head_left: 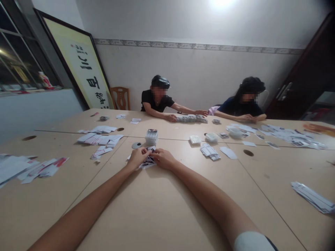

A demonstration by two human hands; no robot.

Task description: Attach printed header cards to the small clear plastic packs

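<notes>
My left hand (138, 158) is closed in a pinch at the near middle of the table. Facing it, my right hand (164, 159) has its fingers bent and closed too. Between the fingertips is a small printed card (151, 149), partly covered by them. Below lie several loose dark-and-white printed cards (148, 162), touching or just under both hands. Just beyond them rises an upright stack of clear plastic cases (151, 137) with a dark picture on top. A grey cable-hole cover (136, 145) lies left of that stack.
White paper slips (101, 138) lie left, more papers (15, 169) at the far left. Right of centre are packets (195, 140), a card pile (210, 152) and strips (312, 197). Two people (158, 96) (244, 101) sit opposite, hands on the table (162, 216).
</notes>
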